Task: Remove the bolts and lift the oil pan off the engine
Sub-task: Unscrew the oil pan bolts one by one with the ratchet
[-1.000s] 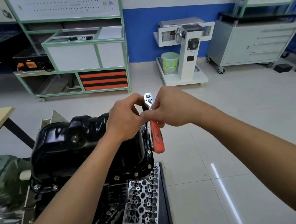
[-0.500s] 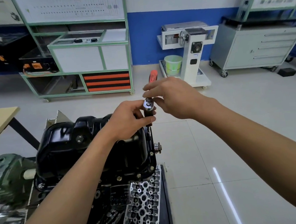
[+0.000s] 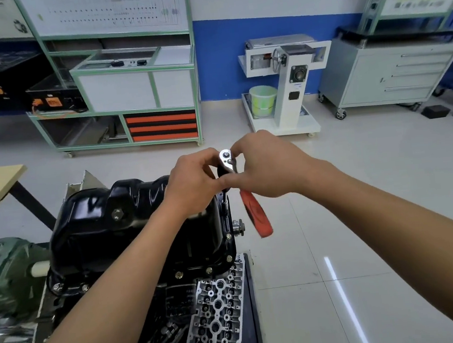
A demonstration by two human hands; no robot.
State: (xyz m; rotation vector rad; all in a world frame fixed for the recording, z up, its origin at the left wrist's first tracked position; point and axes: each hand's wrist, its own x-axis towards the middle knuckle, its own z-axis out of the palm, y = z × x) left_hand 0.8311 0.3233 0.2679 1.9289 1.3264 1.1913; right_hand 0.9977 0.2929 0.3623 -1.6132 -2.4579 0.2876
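Ratchet [image 3: 227, 158] in both our hands, held above the right rim of the black oil pan [image 3: 108, 218]. Our left hand [image 3: 193, 181] curls its fingers round the tool just under the silver head. Our right hand [image 3: 270, 168] pinches it from the other side, and the red handle slants down toward us, blurred. A thin shaft [image 3: 225, 200] runs from the head down to the pan's edge. The pan sits on the engine [image 3: 176, 297], with bolts [image 3: 208, 270] showing along its near flange. A grey cylinder head [image 3: 216, 310] lies just in front.
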